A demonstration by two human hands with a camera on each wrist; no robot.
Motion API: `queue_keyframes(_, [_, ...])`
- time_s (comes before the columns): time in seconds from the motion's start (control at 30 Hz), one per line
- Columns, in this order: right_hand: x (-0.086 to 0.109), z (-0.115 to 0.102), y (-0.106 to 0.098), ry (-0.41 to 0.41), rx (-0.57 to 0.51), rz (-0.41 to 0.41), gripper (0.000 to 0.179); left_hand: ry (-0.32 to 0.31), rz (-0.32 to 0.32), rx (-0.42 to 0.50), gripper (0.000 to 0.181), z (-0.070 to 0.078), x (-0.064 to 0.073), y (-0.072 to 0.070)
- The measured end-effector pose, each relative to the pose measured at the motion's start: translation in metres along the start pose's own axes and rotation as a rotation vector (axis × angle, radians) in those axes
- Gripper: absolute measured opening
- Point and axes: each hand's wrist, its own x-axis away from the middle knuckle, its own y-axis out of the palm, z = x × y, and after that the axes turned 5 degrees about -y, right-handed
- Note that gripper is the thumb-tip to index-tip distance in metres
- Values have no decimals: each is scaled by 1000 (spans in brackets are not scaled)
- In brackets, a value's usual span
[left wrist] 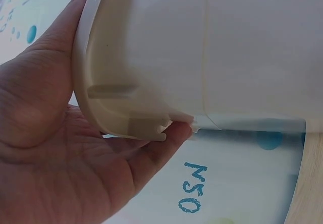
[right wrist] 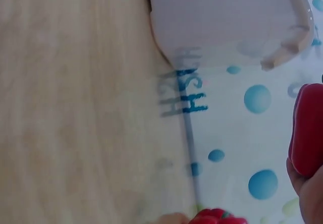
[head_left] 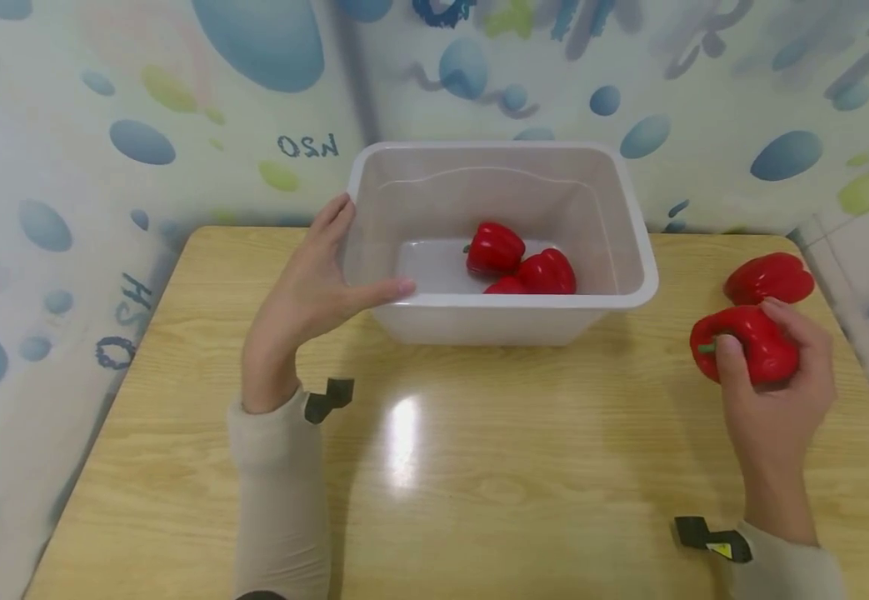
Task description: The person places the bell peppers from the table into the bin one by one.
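Note:
My left hand grips the left end of a white plastic tub. Its thumb lies over the front rim, and in the left wrist view the fingers curl under the lip. Over at the right, my right hand holds a red bell pepper, thumb beside its green stem. Just behind it, a second red pepper lies near the table's back right corner. Inside the tub are three red peppers: one farther back, one to the right, and one partly hidden by the front rim.
A pale wooden table carries the tub at its back edge. Behind it rises a white wall patterned with blue and green spots. Small dark camera mounts are strapped to both sleeves.

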Motion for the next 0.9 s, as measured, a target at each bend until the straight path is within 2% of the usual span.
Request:
queue_keyframes(0.2, [-7,-5,19,-63,35,-65,54,-10,-4,-11,115,1,1,0])
queue_keyframes(0.47, [-13,-22,43,-118,-56,11,52,-49,-13,-37,117,1,3,-1])
queue_keyframes(0.73, [-20,-31,58,-149,-69,17,52,-29,-8,-44,116,1,2,-1])
queue_keyframes(0.9, [-23,-32,67,-163,-90,17,53,-40,-10,-58,117,2,2,-1])
